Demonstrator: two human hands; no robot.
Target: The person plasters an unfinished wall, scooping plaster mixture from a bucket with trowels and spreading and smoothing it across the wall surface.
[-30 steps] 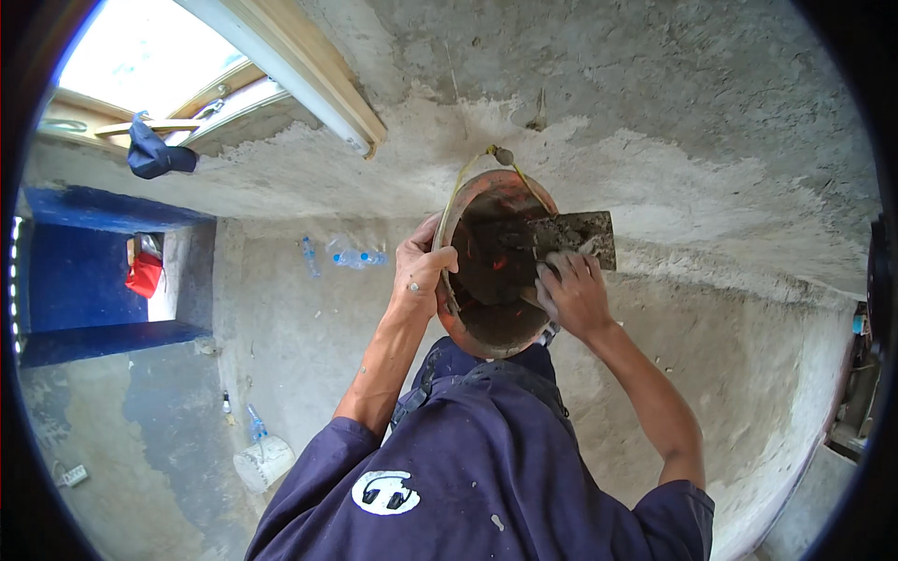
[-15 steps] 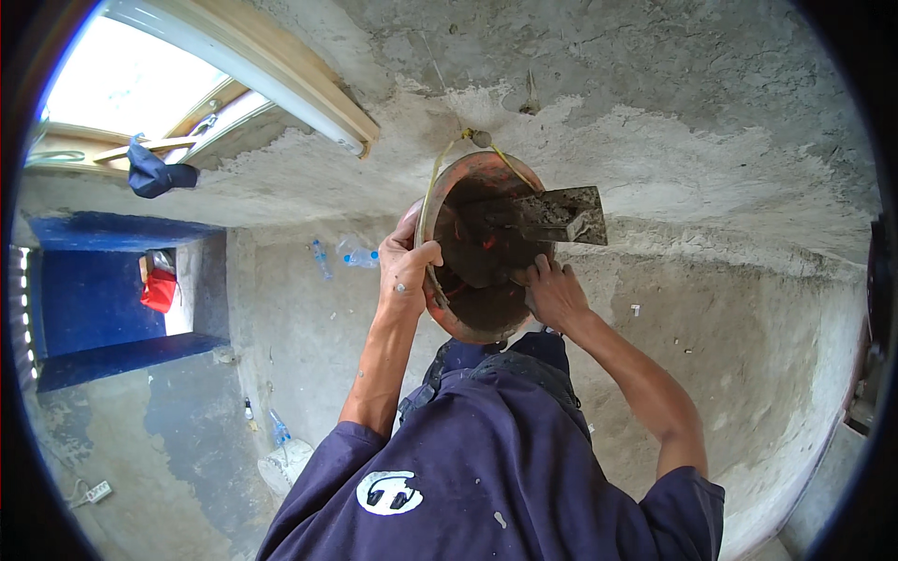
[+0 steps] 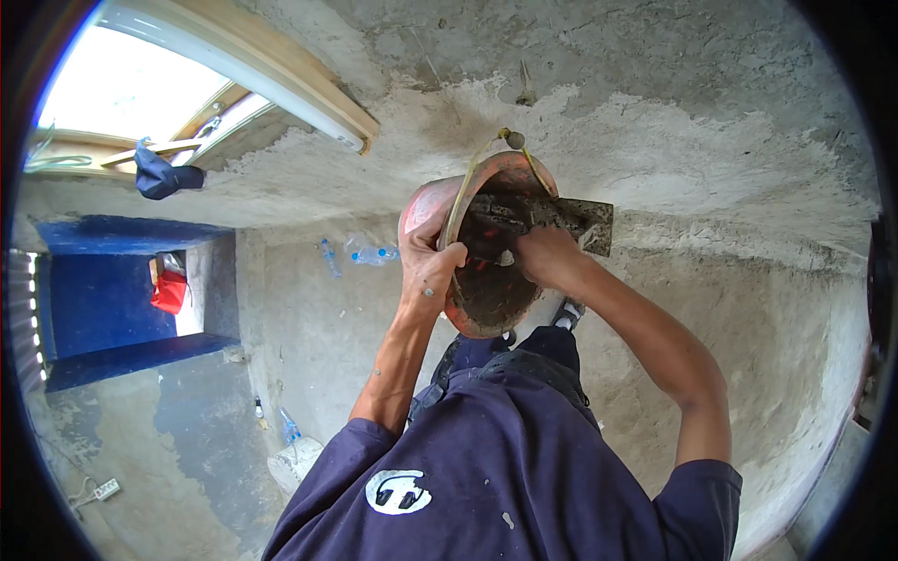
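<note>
Left hand [image 3: 427, 269] is grasping the bucket [image 3: 427, 204] at left rim; right hand [image 3: 546, 254] is reaching inside, grip cannot be told; flat tool [image 3: 600, 224] is overhanging right rim

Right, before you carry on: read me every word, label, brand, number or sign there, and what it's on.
No text is legible in view.
Dark purple-blue short-sleeved shirt: round white print with dark shapes, no readable lettering.
Orange mortar-smeared bucket: no readable marking.
Clear plastic bottles with blue caps: too small to read.
Red bag-like bundle: too small to read.
</note>
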